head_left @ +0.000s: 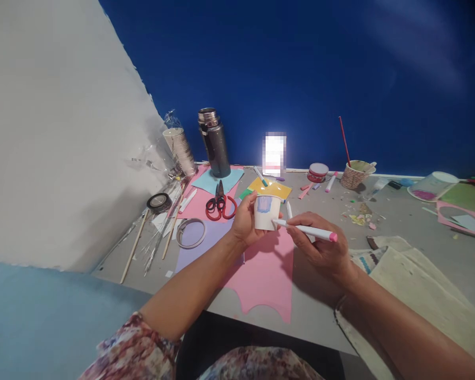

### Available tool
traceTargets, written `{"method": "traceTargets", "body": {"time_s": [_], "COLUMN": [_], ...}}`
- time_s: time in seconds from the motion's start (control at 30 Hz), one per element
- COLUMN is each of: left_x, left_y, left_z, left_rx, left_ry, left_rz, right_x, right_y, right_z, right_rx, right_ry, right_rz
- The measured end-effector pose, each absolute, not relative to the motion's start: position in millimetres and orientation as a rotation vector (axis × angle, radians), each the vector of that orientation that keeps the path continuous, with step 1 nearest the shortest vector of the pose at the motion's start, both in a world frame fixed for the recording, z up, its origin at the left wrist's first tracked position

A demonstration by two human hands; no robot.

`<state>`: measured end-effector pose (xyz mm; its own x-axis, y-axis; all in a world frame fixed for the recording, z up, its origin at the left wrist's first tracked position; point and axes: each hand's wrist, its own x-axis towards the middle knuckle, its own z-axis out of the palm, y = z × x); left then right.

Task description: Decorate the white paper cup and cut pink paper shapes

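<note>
My left hand (245, 220) is closed round a small white paper cup (266, 220), holding it above the pink sheet (267, 274). A blue and purple coloured patch shows on the cup's side, near its rim. Between the fingers of my right hand (320, 245) is a white marker pen (306, 229) with a pink end. Its tip meets or nearly meets the lower right of the cup. Scissors with red handles (220, 206) lie just left of the cup. My left fingers are partly hidden behind the cup.
A dark flask (214, 145) and a stack of paper cups (180, 150) stand back left. Tape rolls (192, 233) and wooden sticks (134, 245) lie left. A patterned cup with a red stick (354, 177) stands back right. Cloth (415, 295) lies under my right forearm.
</note>
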<state>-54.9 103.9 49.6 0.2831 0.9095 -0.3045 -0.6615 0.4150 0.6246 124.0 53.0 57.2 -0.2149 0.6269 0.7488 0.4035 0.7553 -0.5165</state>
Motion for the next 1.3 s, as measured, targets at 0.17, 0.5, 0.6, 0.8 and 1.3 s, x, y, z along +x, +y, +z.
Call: {"method": "traceTargets", "body": {"time_s": [0.17,0.5,0.6,0.8,1.3], "left_x": [-53.6,-54.6,-54.7,-53.9,-56.6], "left_y": [103.3,104.4,103.7,101.7,102.9], "left_z": [52.3,52.1,52.9,53.3,50.0], "left_rx": [0.406,0.414,0.409,0.388,0.399], "left_ry": [0.705,0.699,0.682,0.647,0.616], "left_rz": [1.108,1.104,1.092,1.070,1.022], "right_x": [125.0,123.8,123.7,122.9,123.0], "right_y": [52.5,50.8,50.6,51.3,51.8], "right_z": [59.7,61.6,61.8,60.3,60.4], "right_rx": [-0.742,-0.708,-0.726,-0.712,-0.728], "right_ry": [-1.886,-1.897,-1.873,-1.807,-1.826], "right_rz": [0.243,0.240,0.226,0.218,0.219]}}
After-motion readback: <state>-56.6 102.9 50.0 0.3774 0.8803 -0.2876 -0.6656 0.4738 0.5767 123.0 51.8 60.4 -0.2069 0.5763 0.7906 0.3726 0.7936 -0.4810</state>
